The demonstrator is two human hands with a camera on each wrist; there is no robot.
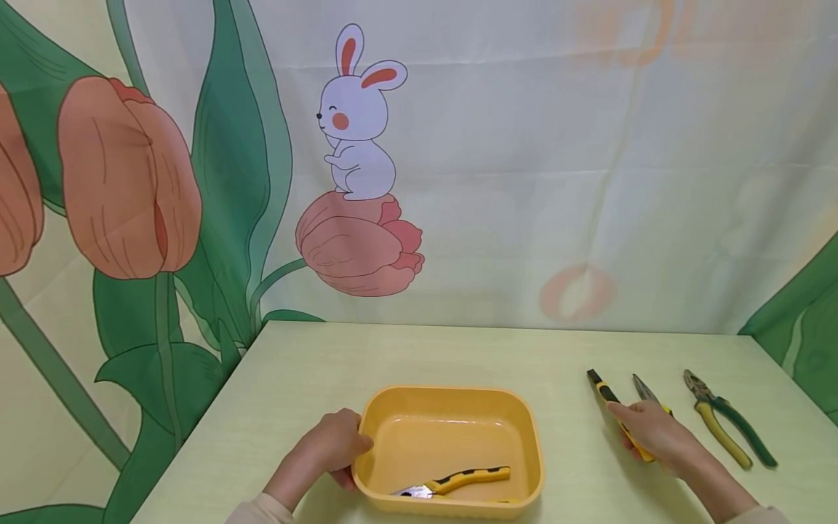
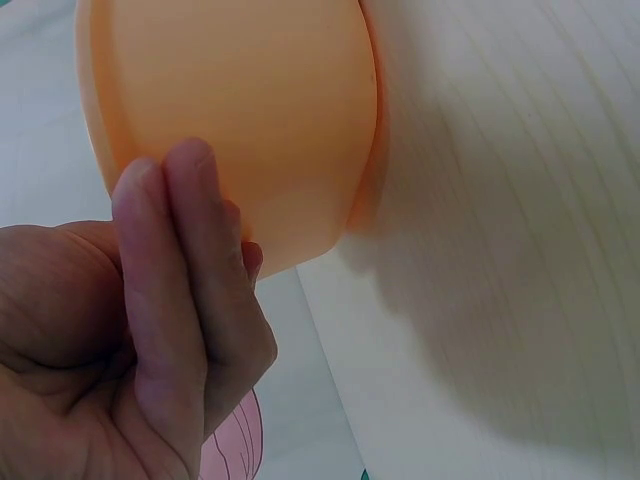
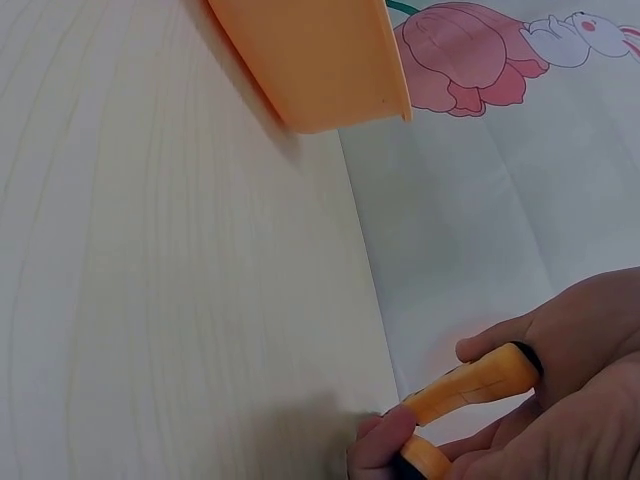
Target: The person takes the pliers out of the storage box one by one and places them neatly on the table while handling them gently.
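Observation:
My left hand [image 1: 337, 440] grips the left wall of a yellow plastic tray [image 1: 452, 393], thumb at the rim. In the left wrist view, its fingers [image 2: 160, 300] lie along the outside wall. Inside the tray lie pliers with yellow-and-black handles [image 1: 468, 477]. To the right, my right hand [image 1: 655, 429] holds a slim yellow-and-black tool [image 1: 605, 391] with a black tip; its exact kind I cannot tell. In the right wrist view, yellow handle parts [image 3: 480, 385] show between the fingers. Pointed-jaw pliers [image 1: 644, 389] lie just beyond that hand, partly hidden by it.
Combination pliers with green and yellow handles [image 1: 713, 407] lie on the table at the far right. A sliver of yellow shows at the tray's front inner edge. The pale wooden table [image 1: 419, 353] ends at a printed curtain [image 1: 497, 182] with a rabbit and tulips.

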